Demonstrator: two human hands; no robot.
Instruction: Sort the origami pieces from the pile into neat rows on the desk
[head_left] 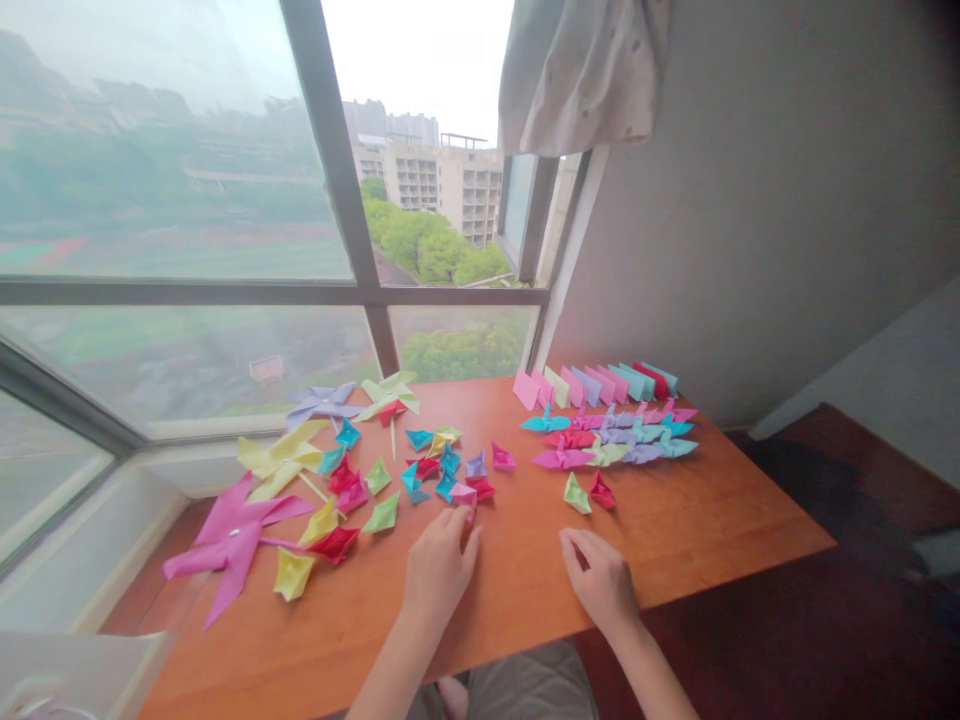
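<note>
Roughly crosswise, a pink boat [461, 493] touches the half-curled left hand [441, 560], grip unclear; right hand [601, 578] half-open, empty.

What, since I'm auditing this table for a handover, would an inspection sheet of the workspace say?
Surface: wood-toned table, no spill or tear seen.
Job's things: small folded pieces scattered left of centre; among them a pink piece. A green piece and a red piece lie apart, to the right.
Clutter: pinwheels at left, sticks among the small pieces; at right, rows of paper cranes with upright folded papers behind.
Hands: left hand at the pink piece, seemingly touching it; right hand nearer than the green and red pieces, nothing seen in it.
Cables: nothing seen.
Surroundings: window behind, curtain above, grey wall at right.
</note>
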